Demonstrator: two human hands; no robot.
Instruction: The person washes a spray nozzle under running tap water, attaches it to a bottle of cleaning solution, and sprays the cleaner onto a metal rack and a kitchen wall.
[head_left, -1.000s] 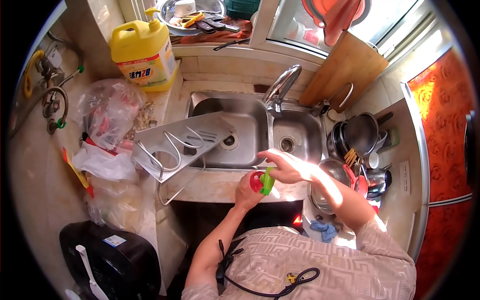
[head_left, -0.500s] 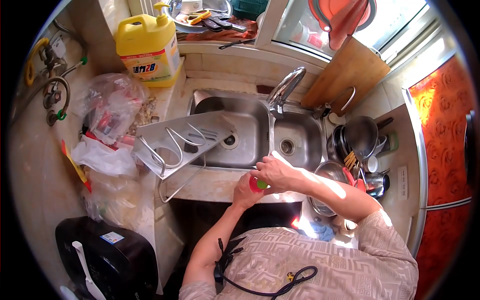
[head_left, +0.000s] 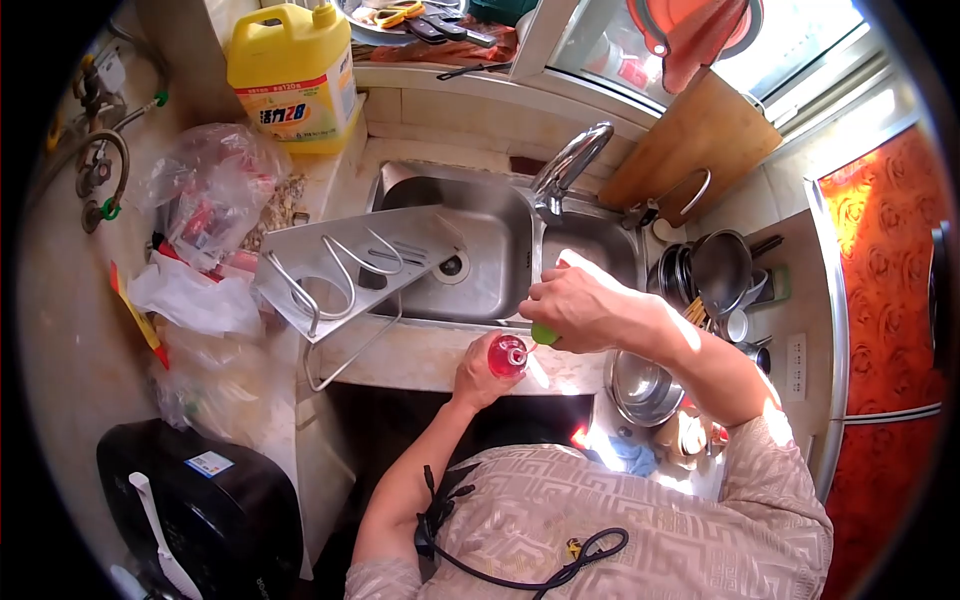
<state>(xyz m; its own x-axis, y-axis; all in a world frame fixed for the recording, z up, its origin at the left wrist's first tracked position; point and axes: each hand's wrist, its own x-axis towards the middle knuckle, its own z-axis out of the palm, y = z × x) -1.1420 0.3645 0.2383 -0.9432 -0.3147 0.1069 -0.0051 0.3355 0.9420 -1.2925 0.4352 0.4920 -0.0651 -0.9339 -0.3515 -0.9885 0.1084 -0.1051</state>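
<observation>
My left hand (head_left: 477,378) is wrapped round a small clear bottle of red liquid (head_left: 508,356) at the front edge of the sink counter. The bottle's open mouth faces up. Just to its right, my right hand (head_left: 585,308) is closed on a green bottle top (head_left: 543,334), which is off the bottle. A thin pale piece shows between the top and the mouth; whether it is a tube cannot be made out. Beyond my hands lies the double steel sink (head_left: 515,200). A white metal rack with wire loops (head_left: 350,262) lies slanted across its left basin.
A yellow detergent jug (head_left: 292,80) and plastic bags (head_left: 215,185) stand at the left. The faucet (head_left: 572,165) rises behind the sink, near a wooden cutting board (head_left: 690,140). Pans (head_left: 722,270) and a steel bowl (head_left: 645,390) are on the right.
My right hand has moved right and up, lifting the green top away from the bottle. The bottle's mouth is now uncovered. The camera view has shifted slightly.
</observation>
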